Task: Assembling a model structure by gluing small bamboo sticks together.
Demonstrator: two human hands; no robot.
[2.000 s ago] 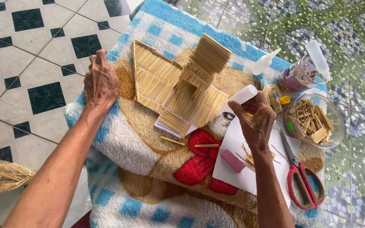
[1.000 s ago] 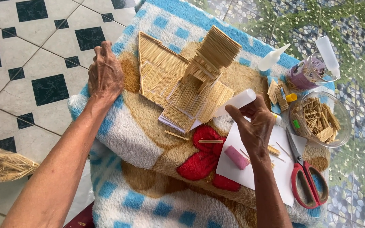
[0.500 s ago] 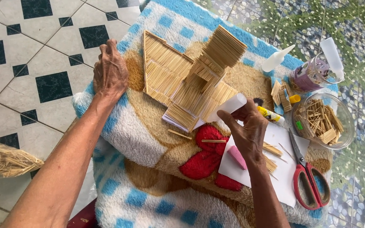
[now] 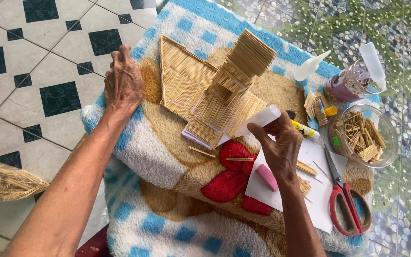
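A small house model [image 4: 215, 88] built of thin wooden sticks stands on a fluffy blue, white and tan blanket [image 4: 167, 190]. My right hand [image 4: 279, 143] holds a white glue bottle [image 4: 258, 120], its tip close to the model's lower right part. My left hand [image 4: 122, 83] rests palm down on the blanket, just left of the model's flat triangular panel. Loose sticks [image 4: 239, 158] lie on the blanket's red patch below the model.
White paper [image 4: 317, 185] under my right wrist bears a pink eraser-like block [image 4: 266, 177] and red-handled scissors [image 4: 346, 202]. A clear bowl of stick pieces [image 4: 362, 135], a plastic jar [image 4: 350, 85] and another glue bottle [image 4: 310, 66] stand right. A straw bundle [image 4: 3, 181] lies left on the tiles.
My right hand has brought the glue bottle slightly up and left toward the model. My left hand stays on the blanket's edge. The view has shifted a little.
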